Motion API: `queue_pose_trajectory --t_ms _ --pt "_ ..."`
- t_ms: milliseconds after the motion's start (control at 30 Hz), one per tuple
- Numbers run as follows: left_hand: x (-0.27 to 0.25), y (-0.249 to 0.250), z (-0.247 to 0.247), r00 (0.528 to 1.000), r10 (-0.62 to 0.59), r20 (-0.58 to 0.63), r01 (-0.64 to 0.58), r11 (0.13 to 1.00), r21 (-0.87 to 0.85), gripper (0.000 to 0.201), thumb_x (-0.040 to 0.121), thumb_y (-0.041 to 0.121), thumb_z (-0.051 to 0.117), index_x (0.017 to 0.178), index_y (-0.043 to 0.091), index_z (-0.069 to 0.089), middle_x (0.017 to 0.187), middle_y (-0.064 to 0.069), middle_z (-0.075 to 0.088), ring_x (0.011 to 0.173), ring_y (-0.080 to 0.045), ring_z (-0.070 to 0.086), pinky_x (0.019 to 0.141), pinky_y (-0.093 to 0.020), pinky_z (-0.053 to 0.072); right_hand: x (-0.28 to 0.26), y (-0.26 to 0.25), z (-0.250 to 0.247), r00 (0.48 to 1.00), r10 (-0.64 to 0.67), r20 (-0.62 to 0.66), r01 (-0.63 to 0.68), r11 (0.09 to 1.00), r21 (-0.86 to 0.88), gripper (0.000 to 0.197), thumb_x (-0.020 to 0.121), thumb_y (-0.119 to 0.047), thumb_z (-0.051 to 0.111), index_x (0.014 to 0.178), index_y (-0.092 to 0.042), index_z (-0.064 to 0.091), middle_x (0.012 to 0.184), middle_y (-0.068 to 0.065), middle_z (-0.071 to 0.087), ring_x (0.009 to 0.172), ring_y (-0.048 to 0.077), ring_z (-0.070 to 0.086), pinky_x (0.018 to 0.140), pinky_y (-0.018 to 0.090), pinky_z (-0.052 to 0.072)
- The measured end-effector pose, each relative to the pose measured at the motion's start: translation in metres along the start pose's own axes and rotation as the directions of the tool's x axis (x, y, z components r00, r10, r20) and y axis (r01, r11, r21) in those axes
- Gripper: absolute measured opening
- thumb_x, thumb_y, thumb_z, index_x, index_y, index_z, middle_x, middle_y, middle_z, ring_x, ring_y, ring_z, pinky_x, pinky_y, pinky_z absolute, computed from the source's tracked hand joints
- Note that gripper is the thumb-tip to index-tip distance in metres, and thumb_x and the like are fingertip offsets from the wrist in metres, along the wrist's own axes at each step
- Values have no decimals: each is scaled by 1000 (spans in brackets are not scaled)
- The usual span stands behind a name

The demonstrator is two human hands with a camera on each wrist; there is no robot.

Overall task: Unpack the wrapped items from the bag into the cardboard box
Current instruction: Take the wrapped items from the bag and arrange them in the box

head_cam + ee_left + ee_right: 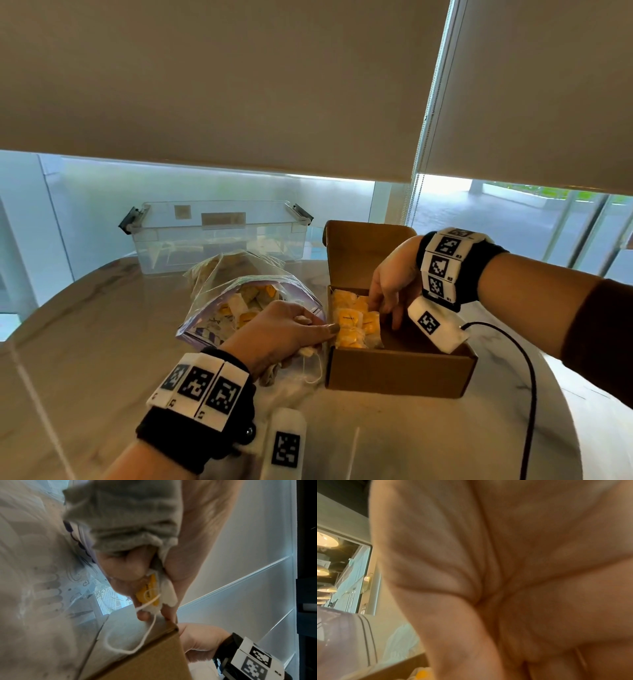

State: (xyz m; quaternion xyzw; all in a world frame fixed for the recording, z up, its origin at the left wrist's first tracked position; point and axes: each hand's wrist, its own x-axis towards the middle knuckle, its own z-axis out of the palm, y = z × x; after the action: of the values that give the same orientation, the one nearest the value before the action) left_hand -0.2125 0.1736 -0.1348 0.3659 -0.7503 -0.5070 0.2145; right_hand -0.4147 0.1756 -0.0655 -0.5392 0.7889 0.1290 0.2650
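Left hand point(281, 334) nearest, knuckles up between bag point(219, 310) and cardboard box point(399, 371), fingers curled around a wrapped item point(150, 593) (yellow tag, white string dangling) right at the box's left wall. Right hand point(390, 281) reaches down into the box from the far right, fingers pointing down among the yellow wrapped items point(356, 322) piled in its left half; grasp can't be told, since the right wrist view is all blurred palm. Box's right half is bare cardboard. Bag mouth faces the box, more items inside. Clear bin point(219, 236) sits behind on the table point(85, 342). Held item mostly hidden by fingers.
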Motion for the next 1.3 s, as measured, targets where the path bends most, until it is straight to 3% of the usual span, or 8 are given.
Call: queue_pose_trajectory --t_ms 233,367,500,633,767,900,1100,1300 --pt "-2 1 0 998 37 -49 -37 999 15 27 86 39 60 95 14 65 67 3 64 39 2 47 40 -14 39 -5 10 -22 988 -57 141 54 998 21 32 93 2 45 122 -5 57 124 16 61 90 23 68 65 26 56" --pt "-3 10 -5 983 62 -170 -101 967 -236 37 92 45 44 93 15 65 68 2 60 46 -4 47 41 -16 37 -27 11 -35 984 -174 -40 178 967 180 17 96 -5 46 103 -7 61 99 13 69 68 17 65 62 26 53" --pt "-9 16 -11 980 72 -187 -181 717 -673 29 98 25 37 83 12 59 56 3 44 37 -5 32 32 -14 26 -47 -6 -26 916 -335 -222 385 891 241 16 95 -10 49 105 -9 61 92 8 68 67 14 63 60 22 51" --pt "-7 14 -13 950 94 -297 -295 578 -761 21 94 6 32 96 13 52 57 3 41 37 -6 31 32 -14 24 -61 -31 -6 830 -446 -334 538 798 272 16 95 -15 52 103 -10 64 90 7 72 64 12 66 60 20 52" --pt "-4 12 -10 933 88 -348 -323 627 -709 18 97 8 34 105 15 48 53 1 47 39 -7 39 35 -17 31 -65 -53 18 795 -480 -371 601 705 376 28 91 -31 56 100 -6 64 88 10 73 63 15 66 64 24 54" --pt "-3 12 -8 906 98 -412 -347 731 -588 22 98 14 38 115 17 52 82 -10 61 67 -19 58 57 -26 46 -59 -60 30 788 -432 -439 609 651 453 22 88 -26 61 92 -4 65 79 8 72 62 14 65 61 22 53" --pt "1 11 -9 887 34 -460 -302 796 -524 23 98 12 33 106 22 52 83 -10 58 55 -14 53 46 -23 41 -52 -51 29 837 -322 -443 547 518 657 4 85 -6 64 85 -3 62 65 8 69 56 15 65 51 19 52" --pt "-1 13 -11 915 16 -403 -246 813 -527 22 98 12 37 99 15 59 72 -3 55 42 -5 44 33 -14 30 -53 -37 29 784 -261 -564 619 398 677 18 81 9 62 85 -8 65 76 9 68 55 13 65 51 18 54"
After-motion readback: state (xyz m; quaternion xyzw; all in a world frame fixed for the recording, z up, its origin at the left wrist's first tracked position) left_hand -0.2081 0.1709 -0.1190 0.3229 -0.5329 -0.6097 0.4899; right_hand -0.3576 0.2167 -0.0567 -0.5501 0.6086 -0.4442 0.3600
